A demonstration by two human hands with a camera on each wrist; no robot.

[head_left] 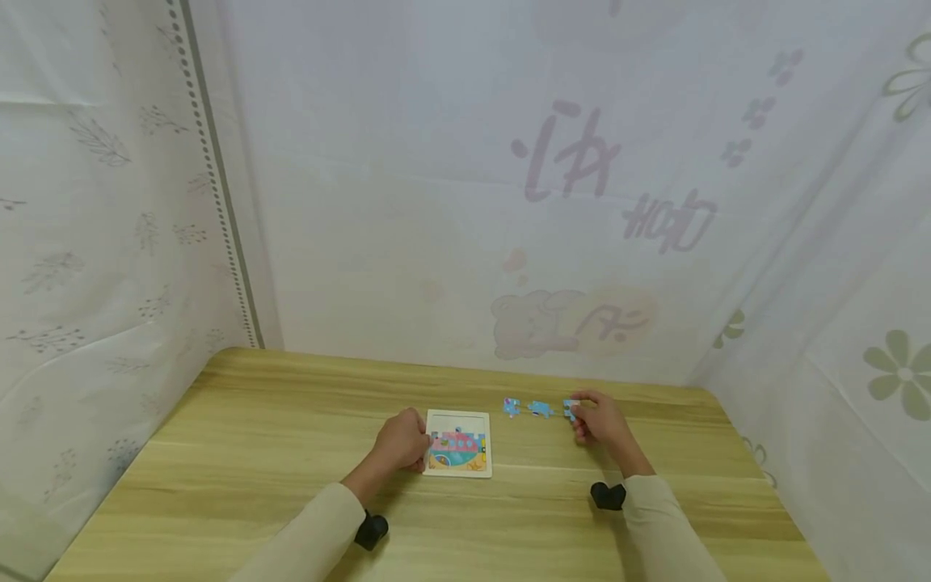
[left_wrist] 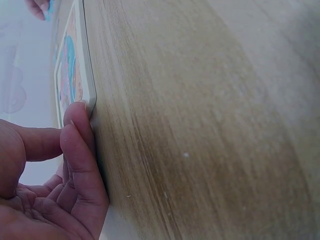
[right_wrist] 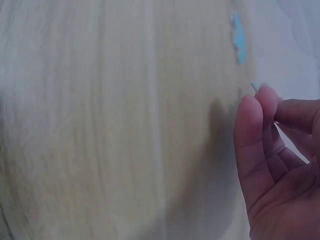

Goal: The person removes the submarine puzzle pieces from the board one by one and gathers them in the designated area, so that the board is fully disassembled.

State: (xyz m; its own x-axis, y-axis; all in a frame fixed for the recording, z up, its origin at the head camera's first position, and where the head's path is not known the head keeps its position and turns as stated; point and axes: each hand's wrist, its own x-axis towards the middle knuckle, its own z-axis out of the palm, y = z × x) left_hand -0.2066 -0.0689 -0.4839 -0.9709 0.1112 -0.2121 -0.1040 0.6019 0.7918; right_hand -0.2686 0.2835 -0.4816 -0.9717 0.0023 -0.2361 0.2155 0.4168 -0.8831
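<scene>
My left hand [head_left: 402, 440] sits at 9 o'clock of the puzzle tray [head_left: 458, 444], fingers curled, fingertips [left_wrist: 80, 117] pressed on its white edge, holding it flat on the wooden counter [head_left: 276, 428]. My right hand [head_left: 600, 423] is at 3 o'clock of the tray, well apart from it, grip pinched on a blue puzzle piece [head_left: 570, 408] between thumb and fingertips [right_wrist: 250, 115]. Two more loose blue pieces [head_left: 527, 407] lie on the counter in a row at 9 o'clock of the held one, toward the tray's 1 o'clock. Tray picture partly filled, lower part coloured.
</scene>
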